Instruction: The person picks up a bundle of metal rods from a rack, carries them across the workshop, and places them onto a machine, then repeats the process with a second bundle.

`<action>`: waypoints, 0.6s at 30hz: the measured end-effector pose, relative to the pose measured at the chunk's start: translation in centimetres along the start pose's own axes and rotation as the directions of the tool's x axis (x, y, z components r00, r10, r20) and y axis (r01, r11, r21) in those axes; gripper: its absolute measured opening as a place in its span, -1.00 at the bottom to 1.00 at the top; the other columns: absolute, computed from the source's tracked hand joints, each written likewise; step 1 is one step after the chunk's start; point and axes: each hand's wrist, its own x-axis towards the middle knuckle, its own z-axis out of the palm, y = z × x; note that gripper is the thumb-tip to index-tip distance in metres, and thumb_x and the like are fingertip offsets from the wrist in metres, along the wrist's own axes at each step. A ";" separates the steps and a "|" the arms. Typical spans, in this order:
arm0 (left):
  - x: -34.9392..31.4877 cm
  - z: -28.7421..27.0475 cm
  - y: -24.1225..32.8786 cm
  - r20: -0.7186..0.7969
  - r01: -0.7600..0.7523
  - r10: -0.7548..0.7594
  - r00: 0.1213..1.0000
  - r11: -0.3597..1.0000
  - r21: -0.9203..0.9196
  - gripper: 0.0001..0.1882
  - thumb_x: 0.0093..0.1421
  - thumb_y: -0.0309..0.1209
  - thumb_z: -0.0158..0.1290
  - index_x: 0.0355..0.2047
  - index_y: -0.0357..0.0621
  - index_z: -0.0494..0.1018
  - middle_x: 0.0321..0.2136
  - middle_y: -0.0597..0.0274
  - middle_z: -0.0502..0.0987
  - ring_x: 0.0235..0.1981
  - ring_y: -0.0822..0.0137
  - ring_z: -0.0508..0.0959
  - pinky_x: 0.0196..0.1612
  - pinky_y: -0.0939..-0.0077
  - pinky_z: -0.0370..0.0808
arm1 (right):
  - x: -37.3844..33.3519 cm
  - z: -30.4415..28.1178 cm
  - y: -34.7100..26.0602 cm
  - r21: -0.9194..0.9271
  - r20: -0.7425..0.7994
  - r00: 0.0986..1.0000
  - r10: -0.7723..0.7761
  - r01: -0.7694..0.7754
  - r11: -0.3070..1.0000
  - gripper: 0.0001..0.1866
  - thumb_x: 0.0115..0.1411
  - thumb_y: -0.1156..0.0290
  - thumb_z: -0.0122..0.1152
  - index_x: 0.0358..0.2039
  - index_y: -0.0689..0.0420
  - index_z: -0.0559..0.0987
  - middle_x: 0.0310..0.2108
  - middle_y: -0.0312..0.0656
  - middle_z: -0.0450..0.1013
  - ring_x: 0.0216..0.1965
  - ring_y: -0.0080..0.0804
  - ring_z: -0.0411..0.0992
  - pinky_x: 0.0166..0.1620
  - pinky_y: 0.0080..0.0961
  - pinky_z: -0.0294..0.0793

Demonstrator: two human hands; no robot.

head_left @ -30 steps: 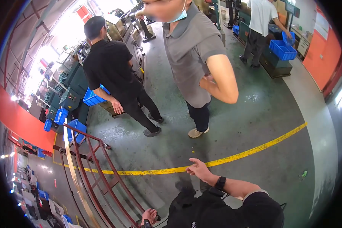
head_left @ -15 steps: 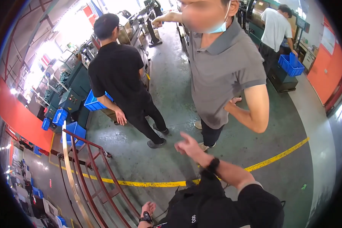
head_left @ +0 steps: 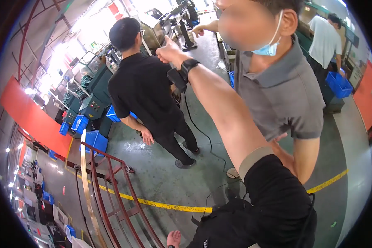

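My right hand (head_left: 170, 52) is raised at the end of an outstretched arm, one finger extended and the others curled, with nothing in it. It points toward the machines at the back, between two people. A black wrist strap (head_left: 190, 65) carries a small black box (head_left: 177, 80), from which a thin cable hangs. Low in the picture, my left hand (head_left: 174, 239) hangs beside the dark red metal rack (head_left: 116, 190), its fingers loosely bent and nothing visible in them. A person in grey (head_left: 277, 89) stands close on the right, also stretching out an arm.
A person in black (head_left: 146, 89) stands ahead with their back to me. Another in white (head_left: 325, 41) bends over a blue crate (head_left: 339, 84). Green machines (head_left: 93, 105) and blue bins (head_left: 96, 142) line the left. A yellow line (head_left: 169, 205) crosses the floor.
My right hand has risen and reached forward, its cable now hanging in sight. The view has shifted, so the people ahead appear farther right and lower.
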 end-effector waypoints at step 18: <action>-7.1 -1.6 -11.7 -0.174 -0.187 0.185 0.967 0.982 0.009 -0.42 0.28 -0.01 0.04 0.20 -0.05 0.35 0.19 0.14 0.42 0.28 0.11 0.30 0.33 -0.19 0.13 | 8.7 0.1 14.5 -0.402 -0.270 0.961 -0.052 -0.064 0.914 -0.40 0.04 0.22 0.20 0.08 0.27 0.48 -0.02 0.23 0.49 0.09 0.11 0.44 0.15 -0.17 0.42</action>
